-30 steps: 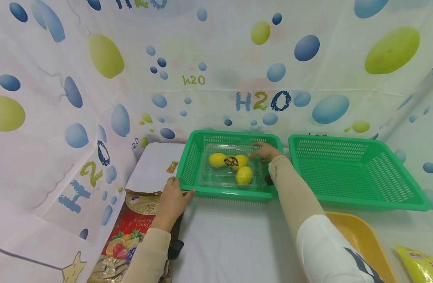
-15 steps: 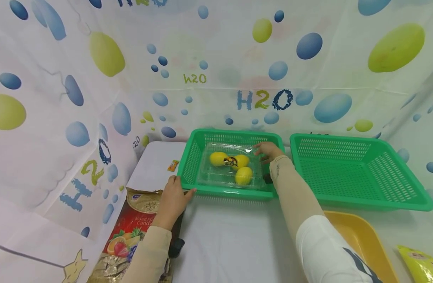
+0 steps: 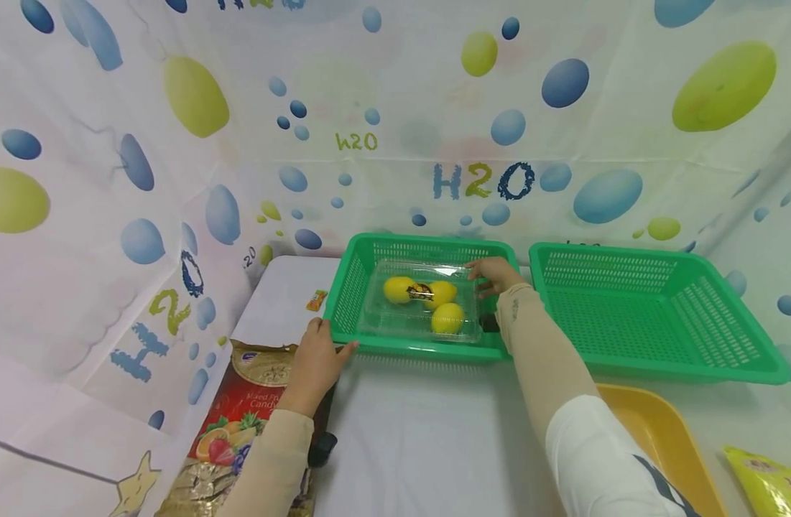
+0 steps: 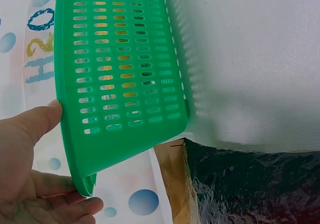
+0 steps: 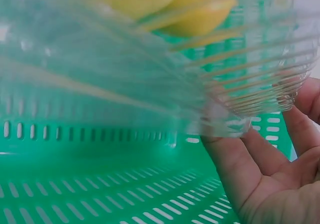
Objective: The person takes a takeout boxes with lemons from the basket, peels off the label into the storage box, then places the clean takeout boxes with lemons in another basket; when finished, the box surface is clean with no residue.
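A clear plastic box (image 3: pixel 395 322) with three lemons (image 3: pixel 447 318) and a dark label lies within the left green basket (image 3: pixel 421 352). My right hand (image 3: pixel 495 276) pinches the box at its far right corner. In the right wrist view, thumb and fingers (image 5: pixel 232 171) are at the ribbed edge of the clear plastic box (image 5: pixel 240 84), which is tilted and held above the basket floor there. My left hand (image 3: pixel 317 366) grips the basket's near left corner. In the left wrist view, its thumb (image 4: pixel 47 116) presses the rim and the other fingers are round the corner.
A second green basket (image 3: pixel 634 323) stands to the right. In front of it is a yellow tray (image 3: pixel 654 438), partly behind my right arm, with a yellow packet (image 3: pixel 766 481) beyond. A candy bag (image 3: pixel 240 424) lies under my left forearm. One small wrapped candy (image 3: pixel 316 300) lies left of the basket.
The box has shifted slightly within the basket, its near edge now a little higher in the head view. The right hand keeps its hold, and the left hand stays on the corner.
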`<state>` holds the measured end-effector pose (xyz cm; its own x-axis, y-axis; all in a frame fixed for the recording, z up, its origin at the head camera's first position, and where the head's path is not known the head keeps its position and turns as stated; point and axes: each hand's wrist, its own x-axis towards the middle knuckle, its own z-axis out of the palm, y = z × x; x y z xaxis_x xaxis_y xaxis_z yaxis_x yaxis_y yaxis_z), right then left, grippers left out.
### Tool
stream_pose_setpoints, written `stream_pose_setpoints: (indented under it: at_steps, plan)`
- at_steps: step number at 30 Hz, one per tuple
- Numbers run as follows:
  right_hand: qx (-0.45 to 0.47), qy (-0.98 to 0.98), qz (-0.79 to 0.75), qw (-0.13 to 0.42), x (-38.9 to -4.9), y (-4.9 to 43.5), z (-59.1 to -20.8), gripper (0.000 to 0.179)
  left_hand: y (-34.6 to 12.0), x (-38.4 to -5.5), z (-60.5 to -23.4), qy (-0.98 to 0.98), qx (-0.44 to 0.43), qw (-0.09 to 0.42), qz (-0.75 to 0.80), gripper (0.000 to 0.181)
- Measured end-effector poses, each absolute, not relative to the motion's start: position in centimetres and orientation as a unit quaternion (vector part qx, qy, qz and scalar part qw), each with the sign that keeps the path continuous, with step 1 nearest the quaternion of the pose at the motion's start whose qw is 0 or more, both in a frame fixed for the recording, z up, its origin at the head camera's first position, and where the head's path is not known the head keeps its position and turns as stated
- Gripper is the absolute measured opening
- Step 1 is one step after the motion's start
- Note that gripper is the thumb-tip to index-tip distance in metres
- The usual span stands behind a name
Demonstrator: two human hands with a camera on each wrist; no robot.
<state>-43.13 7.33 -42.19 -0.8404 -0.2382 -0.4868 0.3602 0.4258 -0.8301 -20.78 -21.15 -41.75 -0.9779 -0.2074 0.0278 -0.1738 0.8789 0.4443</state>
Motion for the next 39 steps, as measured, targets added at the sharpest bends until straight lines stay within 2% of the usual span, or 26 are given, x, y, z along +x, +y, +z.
stream_pose_setpoints:
  at_steps: [9,23,28,39]
  plan:
    - [0.029,0.778,-0.571,0.261,-42.8,7.7,-39.3,0.047,-21.1,-20.8,-41.6,-0.969,0.091,0.037,-0.225,0.072]
    - [-0.002,0.765,-0.593,0.253,-39.4,9.4,-33.0,0.046,-21.1,-20.4,-41.2,-0.971,0.082,0.024,-0.223,0.073]
    - [-0.009,0.768,-0.588,0.253,-37.3,10.4,-32.3,0.045,-20.9,-20.0,-41.7,-0.971,0.078,0.007,-0.226,0.073]
    - [-0.022,0.776,-0.577,0.253,-31.1,12.0,-30.7,0.046,-21.5,-20.0,-41.0,-0.975,0.049,0.013,-0.217,0.068]
